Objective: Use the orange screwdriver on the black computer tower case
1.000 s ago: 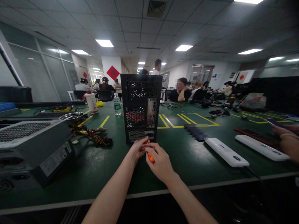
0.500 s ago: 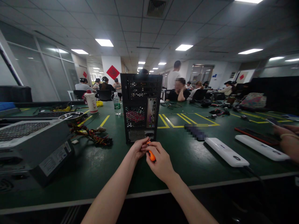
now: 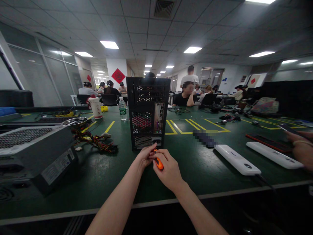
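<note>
A black computer case (image 3: 146, 107) stands upright on the green table with its back panel facing me: vent grilles, a metal port strip and a power socket low down. Just in front of its bottom edge, my right hand (image 3: 168, 168) is closed around the orange handle of a screwdriver (image 3: 159, 163). My left hand (image 3: 144, 156) is pinched on the front end of that screwdriver, fingertips close to the power socket. Fingers cover the shaft and tip, so whether the tip touches the case cannot be seen.
At left are a grey power supply (image 3: 58, 163), bundled cables (image 3: 97, 142), a metal bowl (image 3: 74, 122), a cup (image 3: 96, 107) and a water bottle (image 3: 122, 110). White power strips (image 3: 237, 160) lie at right, near another person's hand (image 3: 302, 151) holding a phone. More people sit behind.
Both my hands stay nearly in place on the screwdriver, with only a slight shift. In the background a standing person has moved right, and a seated person's head has shifted.
</note>
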The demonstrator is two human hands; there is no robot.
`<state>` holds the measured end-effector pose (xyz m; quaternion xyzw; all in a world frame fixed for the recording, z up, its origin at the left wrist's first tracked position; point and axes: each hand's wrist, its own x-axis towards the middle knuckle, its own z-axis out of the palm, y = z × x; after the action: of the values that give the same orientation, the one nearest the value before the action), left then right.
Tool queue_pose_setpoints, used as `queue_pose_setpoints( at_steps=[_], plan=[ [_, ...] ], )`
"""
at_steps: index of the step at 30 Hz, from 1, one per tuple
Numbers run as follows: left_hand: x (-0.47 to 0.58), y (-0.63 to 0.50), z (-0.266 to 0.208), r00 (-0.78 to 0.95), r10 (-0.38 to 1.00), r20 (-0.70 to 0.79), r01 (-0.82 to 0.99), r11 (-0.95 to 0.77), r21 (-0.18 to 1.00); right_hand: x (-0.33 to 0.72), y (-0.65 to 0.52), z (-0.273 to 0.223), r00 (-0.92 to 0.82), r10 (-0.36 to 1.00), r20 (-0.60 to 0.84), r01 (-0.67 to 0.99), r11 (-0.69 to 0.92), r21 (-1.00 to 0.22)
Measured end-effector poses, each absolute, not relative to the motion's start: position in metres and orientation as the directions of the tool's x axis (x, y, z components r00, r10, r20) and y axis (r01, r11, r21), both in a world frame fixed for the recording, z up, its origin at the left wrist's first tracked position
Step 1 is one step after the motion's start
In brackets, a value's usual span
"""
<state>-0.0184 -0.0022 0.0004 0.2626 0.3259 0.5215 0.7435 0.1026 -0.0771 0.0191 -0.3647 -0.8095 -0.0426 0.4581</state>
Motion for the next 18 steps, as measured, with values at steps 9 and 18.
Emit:
queue_pose_setpoints(
  at_steps=[9, 18],
  plan=[
    [-0.0195, -0.0007, 0.0024, 0.303, 0.935, -0.183, -0.621, 0.34, 0.706, 0.103, -0.0723, 0.015, -0.263, 0.581, 0.77, 0.613, 0.717, -0.332],
    [-0.0216, -0.0006, 0.0027, 0.261, 0.946, -0.193, -0.631, 0.319, 0.708, 0.103, -0.077, 0.0206, -0.276, 0.578, 0.768, 0.543, 0.753, -0.372]
  ],
)
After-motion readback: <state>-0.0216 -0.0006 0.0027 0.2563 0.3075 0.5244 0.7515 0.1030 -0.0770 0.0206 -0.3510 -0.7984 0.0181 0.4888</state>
